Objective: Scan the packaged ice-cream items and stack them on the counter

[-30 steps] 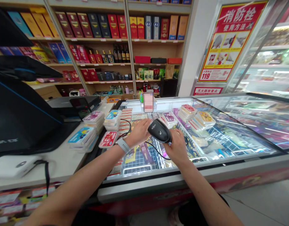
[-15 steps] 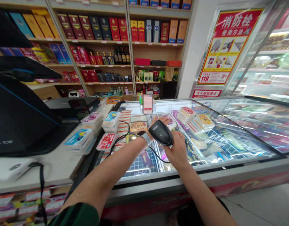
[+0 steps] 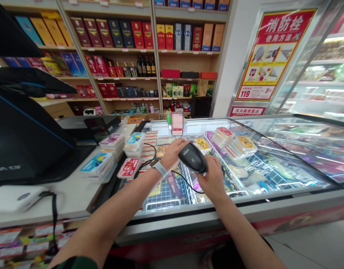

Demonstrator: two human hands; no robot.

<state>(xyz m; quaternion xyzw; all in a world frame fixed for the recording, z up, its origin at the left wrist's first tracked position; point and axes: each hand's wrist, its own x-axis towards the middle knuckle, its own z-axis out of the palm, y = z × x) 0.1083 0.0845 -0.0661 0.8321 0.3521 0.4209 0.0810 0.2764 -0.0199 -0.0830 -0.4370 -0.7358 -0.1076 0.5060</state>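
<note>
A black handheld scanner [image 3: 192, 157] with a cable is held in my right hand [image 3: 213, 177], over the glass-topped freezer. Beside the scanner's left end is my left hand [image 3: 172, 154], with a pale-strapped watch on the wrist. Its fingertips are hidden or hard to make out, so its grip cannot be told. Just beyond the scanner lies a pack with a yellow label [image 3: 203, 144]. To the left, a red-labelled pack [image 3: 129, 167] lies near a blue-labelled stack [image 3: 134, 144]. More flat packs [image 3: 244, 145] are stacked on the right.
The freezer [image 3: 272, 200] fills the middle and right. A phone-like upright panel [image 3: 177, 124] stands at its back edge. On the left counter [image 3: 76, 200] are a dark monitor stand [image 3: 26, 142], a white device [image 3: 16, 198] and stacked packs [image 3: 97, 166]. Shelves of boxes stand behind.
My left hand has drawn back to the left, from past the scanner, where its fingers were spread. The yellow-labelled pack now shows there. My right hand still holds the scanner.
</note>
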